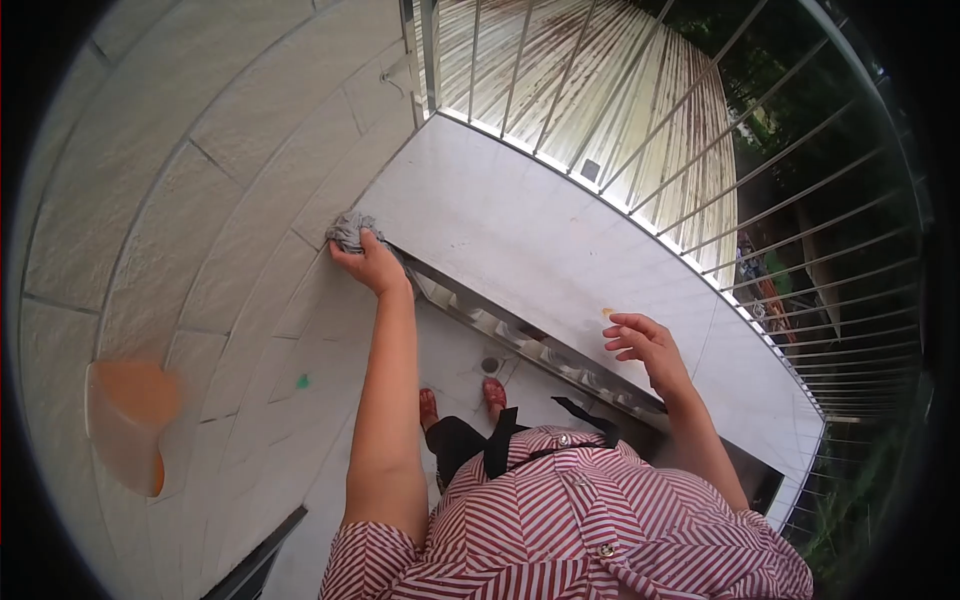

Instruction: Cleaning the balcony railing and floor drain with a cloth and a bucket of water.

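My left hand (pixel 373 264) grips a crumpled grey cloth (pixel 351 231). It presses the cloth against the tiled wall (pixel 217 202), right at the corner where the pale countertop (pixel 517 202) meets the wall. Over the front part of that countertop is my right hand (pixel 646 351), its fingers slightly bent and apart, with nothing in them. Whether it touches the surface I cannot tell. Just beyond its fingertips lies a small orange-yellow scrap or stain (pixel 607 311).
Metal window bars (pixel 660 165) line the countertop's far edge, with a rust-streaked corrugated sheet (pixel 585 82) outside. Below the counter runs an open shelf (pixel 517 330) with shiny items. A hook (pixel 386 78) and a blurred orange object (pixel 135 397) show against the wall. The floor has a drain (pixel 490 365).
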`<action>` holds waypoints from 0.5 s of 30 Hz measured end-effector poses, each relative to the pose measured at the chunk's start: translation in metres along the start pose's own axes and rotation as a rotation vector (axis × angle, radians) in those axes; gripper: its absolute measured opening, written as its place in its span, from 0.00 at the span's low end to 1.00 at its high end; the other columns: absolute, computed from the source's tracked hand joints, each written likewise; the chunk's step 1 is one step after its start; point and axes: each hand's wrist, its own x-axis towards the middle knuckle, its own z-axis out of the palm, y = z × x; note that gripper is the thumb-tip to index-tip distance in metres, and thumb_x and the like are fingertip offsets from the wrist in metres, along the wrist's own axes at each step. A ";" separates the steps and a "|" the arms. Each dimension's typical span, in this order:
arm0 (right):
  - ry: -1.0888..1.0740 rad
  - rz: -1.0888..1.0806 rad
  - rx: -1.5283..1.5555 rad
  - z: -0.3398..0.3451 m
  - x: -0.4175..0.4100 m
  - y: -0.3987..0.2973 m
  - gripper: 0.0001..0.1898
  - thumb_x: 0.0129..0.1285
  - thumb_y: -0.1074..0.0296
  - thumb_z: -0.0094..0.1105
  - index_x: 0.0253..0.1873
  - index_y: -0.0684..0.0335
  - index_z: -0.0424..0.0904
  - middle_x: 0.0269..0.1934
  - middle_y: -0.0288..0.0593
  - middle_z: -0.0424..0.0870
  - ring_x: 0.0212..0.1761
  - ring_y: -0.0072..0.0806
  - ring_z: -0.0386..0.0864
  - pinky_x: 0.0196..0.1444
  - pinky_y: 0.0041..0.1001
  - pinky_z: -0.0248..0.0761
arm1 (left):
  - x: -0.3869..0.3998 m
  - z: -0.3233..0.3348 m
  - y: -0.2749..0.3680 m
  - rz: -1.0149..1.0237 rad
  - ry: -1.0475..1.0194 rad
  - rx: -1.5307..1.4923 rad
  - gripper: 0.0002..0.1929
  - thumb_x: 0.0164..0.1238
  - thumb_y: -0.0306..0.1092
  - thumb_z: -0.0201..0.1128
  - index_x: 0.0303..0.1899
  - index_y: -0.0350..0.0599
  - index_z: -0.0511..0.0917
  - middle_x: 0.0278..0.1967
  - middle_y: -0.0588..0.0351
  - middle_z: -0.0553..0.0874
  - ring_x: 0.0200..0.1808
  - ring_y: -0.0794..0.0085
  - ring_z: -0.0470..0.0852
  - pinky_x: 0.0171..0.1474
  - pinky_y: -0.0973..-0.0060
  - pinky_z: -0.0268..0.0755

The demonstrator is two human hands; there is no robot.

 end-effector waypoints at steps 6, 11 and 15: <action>0.237 0.037 -0.013 -0.035 -0.022 0.036 0.16 0.61 0.66 0.52 0.51 0.66 0.75 0.39 0.41 0.82 0.37 0.23 0.78 0.40 0.22 0.69 | -0.024 -0.015 0.003 -0.064 -0.227 -0.062 0.28 0.62 0.29 0.53 0.63 0.33 0.57 0.59 0.47 0.69 0.57 0.64 0.71 0.59 0.72 0.62; 0.173 0.018 -0.037 -0.030 -0.006 0.025 0.15 0.61 0.67 0.53 0.51 0.66 0.75 0.39 0.40 0.82 0.37 0.22 0.78 0.40 0.22 0.69 | -0.129 -0.061 -0.047 -0.350 -0.485 0.009 0.32 0.60 0.31 0.57 0.64 0.31 0.56 0.62 0.44 0.65 0.61 0.63 0.66 0.64 0.73 0.54; 0.120 -0.116 -0.050 -0.022 0.004 0.005 0.14 0.63 0.68 0.52 0.51 0.66 0.75 0.39 0.39 0.82 0.38 0.22 0.78 0.41 0.22 0.69 | -0.178 -0.081 -0.020 -0.244 -0.700 0.119 0.29 0.56 0.30 0.59 0.59 0.29 0.64 0.56 0.45 0.71 0.59 0.62 0.68 0.61 0.73 0.57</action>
